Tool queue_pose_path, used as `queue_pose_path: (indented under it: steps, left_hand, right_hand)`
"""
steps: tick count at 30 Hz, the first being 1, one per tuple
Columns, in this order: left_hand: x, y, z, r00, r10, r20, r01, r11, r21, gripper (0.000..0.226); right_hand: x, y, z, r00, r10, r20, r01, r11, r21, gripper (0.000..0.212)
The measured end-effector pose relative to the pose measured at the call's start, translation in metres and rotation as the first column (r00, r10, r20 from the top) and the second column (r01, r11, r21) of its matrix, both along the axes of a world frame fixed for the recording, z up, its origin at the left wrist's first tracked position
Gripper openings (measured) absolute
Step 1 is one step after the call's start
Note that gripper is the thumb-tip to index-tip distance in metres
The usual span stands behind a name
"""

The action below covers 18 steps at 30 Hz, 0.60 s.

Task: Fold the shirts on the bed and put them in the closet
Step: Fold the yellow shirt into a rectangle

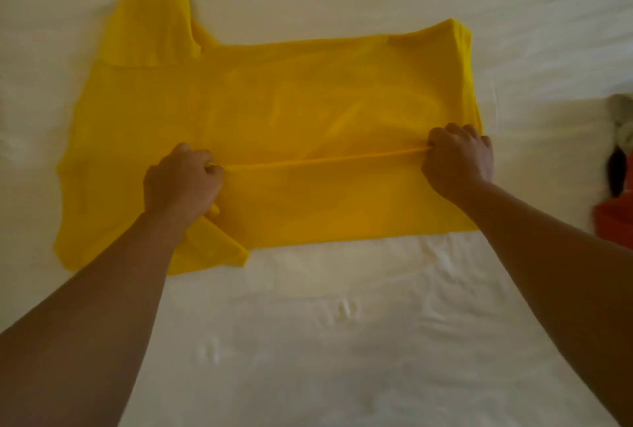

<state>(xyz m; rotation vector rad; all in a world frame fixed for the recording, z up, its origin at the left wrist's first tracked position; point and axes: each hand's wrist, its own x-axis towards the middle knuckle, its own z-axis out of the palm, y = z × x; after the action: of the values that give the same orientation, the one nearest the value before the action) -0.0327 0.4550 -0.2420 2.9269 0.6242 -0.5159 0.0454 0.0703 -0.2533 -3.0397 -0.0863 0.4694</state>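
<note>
Both hands pinched a raised crease of the yellow shirt (274, 111): the left hand (183, 180) gripped it at centre left of the frame, the right hand (457, 158) at centre right, fingers curled tight around the fabric. Between them the crease ran taut and nearly level. Spread sideways on the white bed (342, 324), the shirt filled the upper half of the frame, one sleeve pointing to the upper left, the other lying under the left wrist. At the right edge lay an orange garment (613, 221) beside a dark and grey item too blurred to identify.

Step in hand, as judged: the first lengthwise fold. The next move would call for carrying the pinched crease evenly across, keeping both hands level, then smoothing the panel flat.
</note>
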Motion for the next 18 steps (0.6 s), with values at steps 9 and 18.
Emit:
queue_pose_path:
  steps: [9, 18]
  left_hand:
    - [0.012, -0.028, -0.005, 0.983, -0.120, 0.141, 0.104, 0.988, 0.117, 0.037]
    - [-0.062, -0.118, -0.065, 0.962, -0.263, 0.072, 0.266, 0.963, -0.038, 0.080]
  right_hand:
    - [-0.011, 0.005, -0.012, 0.986, -0.117, 0.118, 0.108, 0.991, 0.077, 0.040]
    - [-0.083, 0.013, -0.054, 0.998, 0.050, 0.042, -0.055, 0.989, 0.136, 0.067]
